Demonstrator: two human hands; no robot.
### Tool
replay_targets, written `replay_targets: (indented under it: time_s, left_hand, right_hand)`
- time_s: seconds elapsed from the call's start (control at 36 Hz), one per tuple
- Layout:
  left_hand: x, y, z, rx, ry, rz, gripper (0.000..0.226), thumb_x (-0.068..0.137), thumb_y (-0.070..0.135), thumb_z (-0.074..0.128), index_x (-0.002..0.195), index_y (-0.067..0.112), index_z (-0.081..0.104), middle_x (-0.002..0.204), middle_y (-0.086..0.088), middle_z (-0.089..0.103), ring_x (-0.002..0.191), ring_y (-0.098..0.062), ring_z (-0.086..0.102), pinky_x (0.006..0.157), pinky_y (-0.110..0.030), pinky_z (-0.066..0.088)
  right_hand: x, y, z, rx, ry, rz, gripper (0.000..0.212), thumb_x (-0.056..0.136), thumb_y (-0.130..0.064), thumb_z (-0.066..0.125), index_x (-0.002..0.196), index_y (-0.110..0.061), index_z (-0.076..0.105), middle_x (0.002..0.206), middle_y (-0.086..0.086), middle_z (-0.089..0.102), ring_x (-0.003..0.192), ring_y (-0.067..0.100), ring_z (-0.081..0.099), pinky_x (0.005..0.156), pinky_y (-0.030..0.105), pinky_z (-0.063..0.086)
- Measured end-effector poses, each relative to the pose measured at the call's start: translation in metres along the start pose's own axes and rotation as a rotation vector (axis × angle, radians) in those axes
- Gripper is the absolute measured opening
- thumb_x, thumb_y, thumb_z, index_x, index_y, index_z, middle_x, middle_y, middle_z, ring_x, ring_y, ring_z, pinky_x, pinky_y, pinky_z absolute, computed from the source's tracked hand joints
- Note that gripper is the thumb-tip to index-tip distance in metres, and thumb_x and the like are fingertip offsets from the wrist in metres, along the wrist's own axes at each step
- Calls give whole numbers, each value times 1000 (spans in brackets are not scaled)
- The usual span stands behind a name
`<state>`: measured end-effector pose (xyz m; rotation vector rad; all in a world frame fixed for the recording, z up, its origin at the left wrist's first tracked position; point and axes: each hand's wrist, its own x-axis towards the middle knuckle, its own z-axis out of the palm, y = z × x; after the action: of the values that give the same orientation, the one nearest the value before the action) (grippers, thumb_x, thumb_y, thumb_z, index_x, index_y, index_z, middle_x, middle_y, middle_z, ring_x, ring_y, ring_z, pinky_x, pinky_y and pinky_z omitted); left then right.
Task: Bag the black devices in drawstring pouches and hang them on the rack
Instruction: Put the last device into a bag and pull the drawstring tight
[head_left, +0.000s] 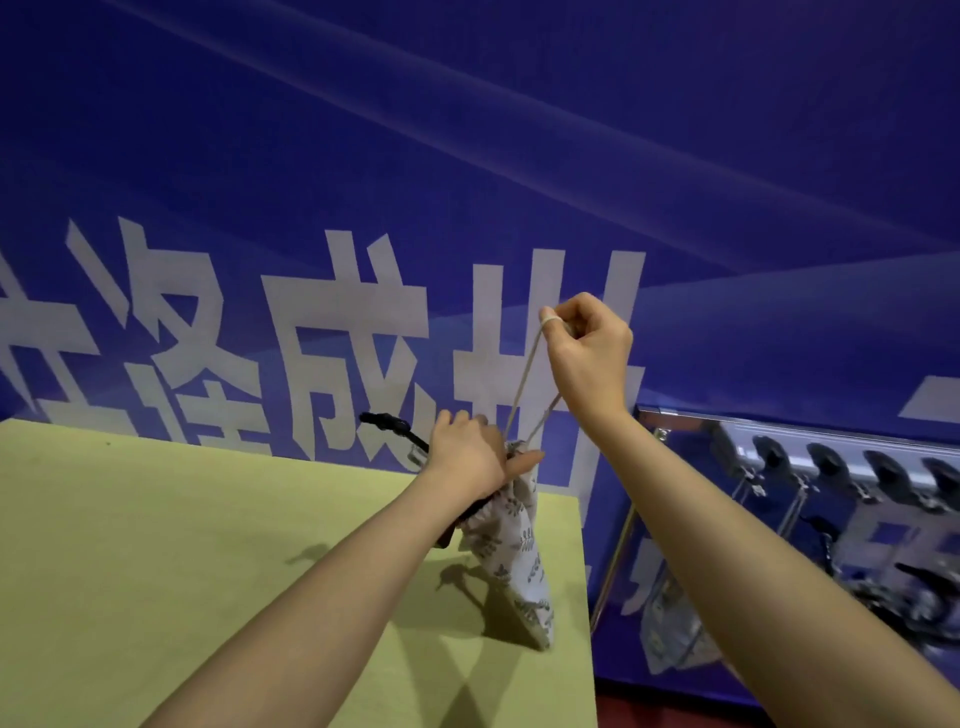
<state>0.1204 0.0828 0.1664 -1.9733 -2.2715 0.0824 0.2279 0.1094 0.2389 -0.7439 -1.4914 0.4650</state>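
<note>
A pale drawstring pouch with a leaf print stands with its bottom tip on the yellow-green table. My left hand grips the pouch's gathered neck. A black strap of the device sticks out to the left past that hand; the device itself is hidden inside the pouch. My right hand is raised above and pinches the beige drawstring, which runs taut down to the pouch's mouth. A metal rack stands to the right, with several black devices hanging along its bar.
A blue banner wall with large white characters fills the background. Another patterned pouch hangs low on the rack, behind my right forearm. The table's right edge ends just beside the held pouch, and red floor shows below.
</note>
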Motion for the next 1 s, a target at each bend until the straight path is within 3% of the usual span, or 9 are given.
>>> replay_targets:
  time_s: [0.19,0.44,0.56,0.64,0.75,0.81,0.89,0.94,1.0]
  left_hand:
    - [-10,65,-18,-167,-58,-1,71,77,82,31,71,14,50,84,-7,60,78,-25,55,78,-35,42]
    - [-43,172,-38,-302,-124,12,66,74,80,46,59,16,37,59,-1,40,51,-19,40,49,-27,29]
    - [-56,216,-46,-301,-153,18,66,76,80,42,61,16,38,60,-2,44,53,-19,41,49,-27,28]
    - [-65,243,-41,-346,-169,12,67,78,80,35,58,16,39,60,-3,44,54,-20,44,49,-26,28]
    - [-79,275,-25,-379,-186,26,70,79,81,26,61,16,43,73,-11,56,79,-29,62,59,-30,36]
    - [-87,291,-15,-365,-183,48,68,82,78,27,69,15,48,77,-7,52,88,-30,62,65,-32,40]
    - [-96,316,0,-407,-158,95,58,87,70,33,82,15,52,84,-7,56,97,-31,61,75,-35,43]
    - [-98,335,10,-513,-169,124,48,89,63,41,86,17,54,94,-8,62,94,-30,61,73,-35,44]
    - [-96,347,19,-682,-197,148,36,89,53,50,80,19,53,89,-7,63,86,-29,61,70,-36,46]
  right_hand:
    - [-2,7,-66,49,17,46,24,88,-6,60,65,-2,53,52,-3,44,47,3,41,48,11,34]
    - [-14,23,-179,52,56,82,31,90,-8,59,61,-6,47,49,-5,38,42,2,36,46,9,29]
    - [-21,31,-221,33,54,117,37,90,-10,59,57,-11,42,47,-7,36,41,4,35,46,11,28]
    - [-31,43,-250,9,35,138,40,90,-15,60,56,-4,42,46,-7,35,43,5,32,47,15,28]
    - [-47,62,-286,5,-10,196,42,88,-18,63,58,3,42,48,-1,35,51,12,32,53,29,31]
    - [-57,70,-301,-12,-52,222,41,85,-18,65,58,1,42,50,5,37,52,14,34,54,30,31]
    - [-73,84,-324,-70,-84,266,41,85,-17,67,54,-8,41,43,-8,37,45,6,32,51,24,31]
    - [-83,97,-341,-103,-70,296,43,85,-17,67,51,-14,40,39,-9,36,43,4,32,51,27,33]
    - [-89,104,-353,-118,-87,304,42,85,-18,67,52,-9,43,43,-5,38,46,10,35,54,35,36]
